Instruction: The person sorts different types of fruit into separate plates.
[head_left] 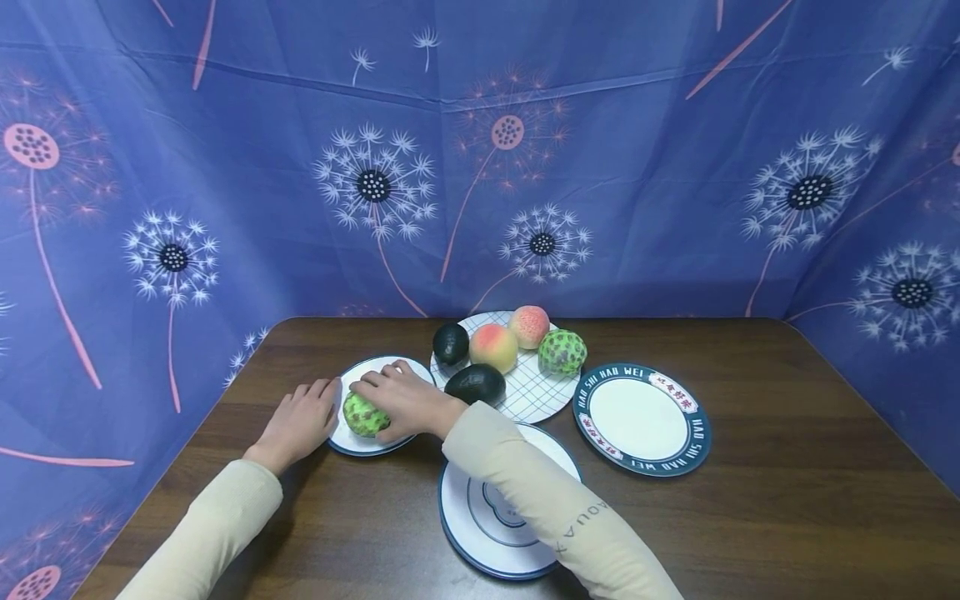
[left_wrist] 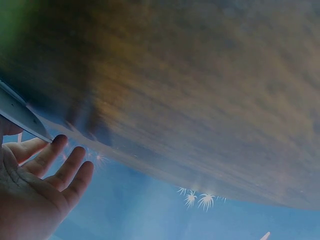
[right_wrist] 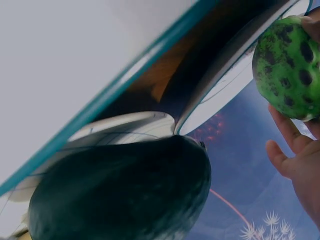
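A green fruit with dark spots [head_left: 365,414], like a custard apple, is over the small white blue-rimmed plate [head_left: 358,447] at the left. My right hand [head_left: 408,398] grips this fruit from above and the right, thumb on the near side. The right wrist view shows the spotted fruit [right_wrist: 285,70] between the thumb and fingers of the hand [right_wrist: 310,167]. My left hand [head_left: 300,421] is at the plate's left edge, fingertips right at the rim. In the left wrist view, the left hand [left_wrist: 35,185] has extended fingers beside the plate [left_wrist: 20,117].
A checked plate [head_left: 528,404] at the back holds two dark avocados [head_left: 476,384], two peaches [head_left: 493,347] and another spotted green fruit [head_left: 562,352]. White blue-rimmed plates [head_left: 468,508] lie under my right forearm. A green-rimmed plate [head_left: 641,419] sits to the right. Patterned blue cloth hangs behind the table.
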